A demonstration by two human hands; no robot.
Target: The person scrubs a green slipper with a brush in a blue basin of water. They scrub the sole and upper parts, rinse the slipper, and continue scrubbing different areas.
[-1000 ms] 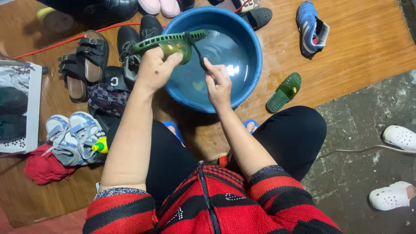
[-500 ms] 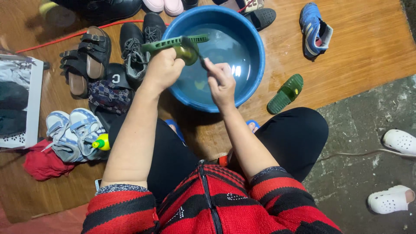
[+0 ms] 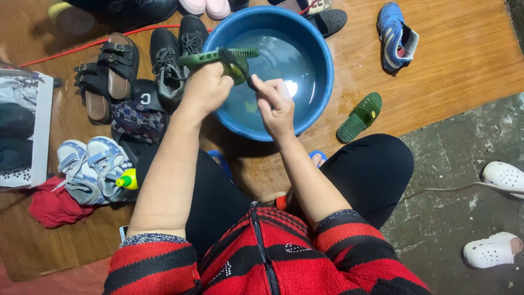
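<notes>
While your left hand point(image 3: 206, 90) grips green sandal point(image 3: 218, 59) over near-left rim of blue basin point(image 3: 322, 65), right hand point(image 3: 275, 106) clamps dark brush point(image 3: 240, 68) against it. Risks: wet sandal slipping into water; hard strokes splashing black shoes point(image 3: 172, 60) left of basin; matching sandal point(image 3: 359, 117) lies right.

Glossy plastic basin point(image 3: 322, 82) on smooth varnished wooden floor point(image 3: 464, 60).

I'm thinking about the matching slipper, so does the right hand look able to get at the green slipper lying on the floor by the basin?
Probably yes. The green slipper lies alone on bare wooden floor, just right of the blue basin, with nothing over it. But the right hand is gripping a dark brush handle over the water.
</notes>
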